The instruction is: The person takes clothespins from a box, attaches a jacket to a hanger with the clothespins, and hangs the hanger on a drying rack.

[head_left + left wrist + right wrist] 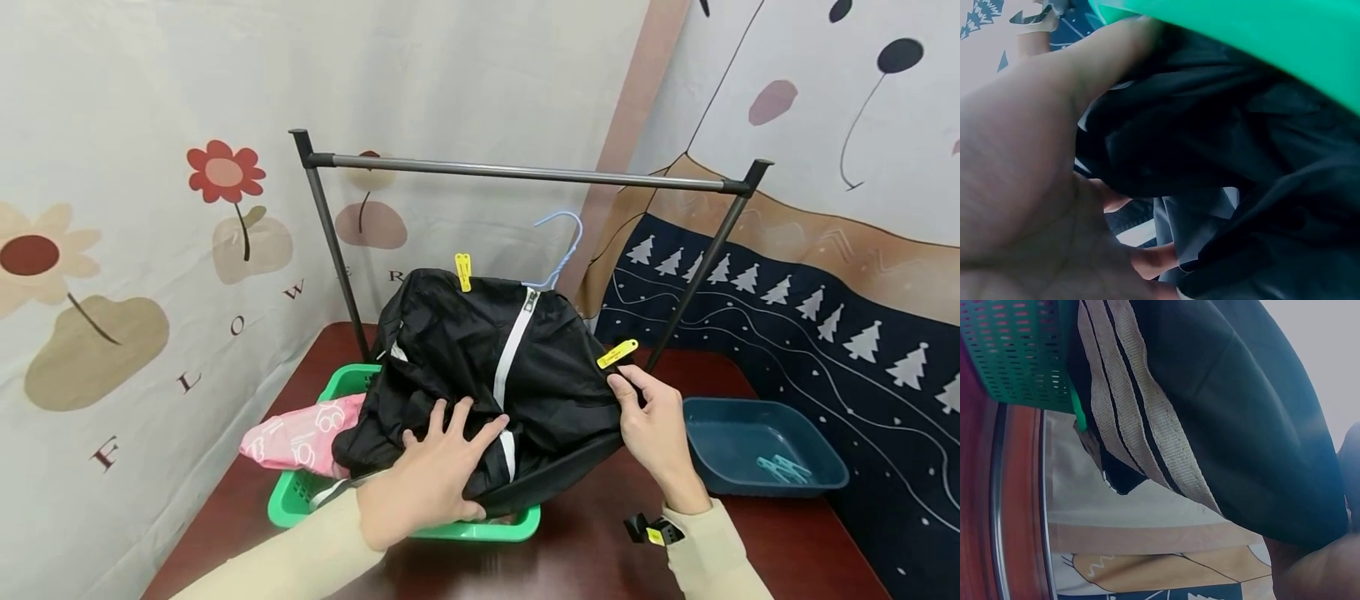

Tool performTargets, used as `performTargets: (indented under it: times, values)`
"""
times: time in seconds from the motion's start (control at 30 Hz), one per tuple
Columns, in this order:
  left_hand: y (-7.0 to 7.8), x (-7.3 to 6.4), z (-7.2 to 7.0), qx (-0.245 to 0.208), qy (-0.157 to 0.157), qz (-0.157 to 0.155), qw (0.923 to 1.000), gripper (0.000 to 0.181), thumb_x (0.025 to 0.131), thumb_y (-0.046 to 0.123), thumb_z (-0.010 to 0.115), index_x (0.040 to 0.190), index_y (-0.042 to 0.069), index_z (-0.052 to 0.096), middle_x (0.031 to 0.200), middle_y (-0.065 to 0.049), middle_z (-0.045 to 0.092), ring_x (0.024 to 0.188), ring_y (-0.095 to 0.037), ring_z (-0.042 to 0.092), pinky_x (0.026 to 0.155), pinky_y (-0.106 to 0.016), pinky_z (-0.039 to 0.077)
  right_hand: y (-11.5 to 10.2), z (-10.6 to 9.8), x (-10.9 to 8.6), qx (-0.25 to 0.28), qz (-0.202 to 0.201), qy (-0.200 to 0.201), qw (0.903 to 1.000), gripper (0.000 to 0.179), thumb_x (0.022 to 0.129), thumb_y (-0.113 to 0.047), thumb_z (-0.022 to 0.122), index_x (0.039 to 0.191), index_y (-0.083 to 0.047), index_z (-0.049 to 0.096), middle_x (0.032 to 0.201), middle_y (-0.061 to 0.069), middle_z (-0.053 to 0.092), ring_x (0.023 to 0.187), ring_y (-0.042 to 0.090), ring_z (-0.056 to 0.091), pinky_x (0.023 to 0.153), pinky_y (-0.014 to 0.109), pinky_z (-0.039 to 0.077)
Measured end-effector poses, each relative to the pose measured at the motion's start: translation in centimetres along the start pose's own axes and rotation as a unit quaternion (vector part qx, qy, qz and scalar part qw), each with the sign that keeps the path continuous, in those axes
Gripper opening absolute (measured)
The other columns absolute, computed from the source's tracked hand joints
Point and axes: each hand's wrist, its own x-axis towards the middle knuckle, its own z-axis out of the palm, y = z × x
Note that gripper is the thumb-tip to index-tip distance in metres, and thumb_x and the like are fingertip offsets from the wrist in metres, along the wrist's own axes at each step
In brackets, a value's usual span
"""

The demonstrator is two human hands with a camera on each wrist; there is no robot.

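The left hand (437,473) is resting, fingers wide, on the black cloth jacket (570,367) the right hand (657,427) is pinching, curvy blue hanger (576,245) in but not hanging yet.

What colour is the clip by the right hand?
The clip is yellow; the head view shows it best.
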Motion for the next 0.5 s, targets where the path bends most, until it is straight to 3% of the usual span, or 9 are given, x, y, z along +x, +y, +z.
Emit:
performTargets:
  times: [0.17, 0.4, 0.5]
  values:
    - [-0.3, 1.3, 0.7, 0.018, -0.036, -0.008, 0.9991, 0.114, 0.08, 0.041, 0.111, 0.175, 0.031, 0.048, 0.178, -0.024, 0.041, 0.163, -0.063, 0.042, 0.099, -0.093, 0.054, 0.0, 0.2, 0.0, -0.001, -0.003, 0.0, 1.0, 0.016, 0.117, -0.012, 0.071, 0.119, -0.008, 0.086, 0.094, 0.012, 0.084, 0.079, 0.006, 0.066, 0.073, 0.017, 0.05]
    - [-2.1, 3.6, 3.1, 0.041, -0.057, 0.001, 0.9975, 0.104, 0.085, 0.039, 0.107, 0.171, 0.034, 0.051, 0.168, -0.023, 0.047, 0.151, -0.055, 0.048, 0.088, -0.09, 0.058, 0.1, 0.4, 0.0, -0.005, -0.001, -0.002, 1.0, 0.016, 0.117, -0.013, 0.071, 0.119, -0.008, 0.086, 0.088, 0.011, 0.082, 0.078, 0.006, 0.066, 0.072, 0.018, 0.05]
    - [-2.2, 4.0, 2.9, 0.052, -0.073, -0.004, 0.996, 0.094, 0.088, 0.036, 0.105, 0.167, 0.036, 0.054, 0.163, -0.021, 0.051, 0.143, -0.05, 0.053, 0.086, -0.084, 0.062, 0.1, 0.4, -0.2, -0.006, -0.003, -0.003, 1.0, 0.015, 0.117, -0.012, 0.071, 0.118, -0.008, 0.086, 0.092, 0.011, 0.083, 0.081, 0.005, 0.067, 0.074, 0.017, 0.051]
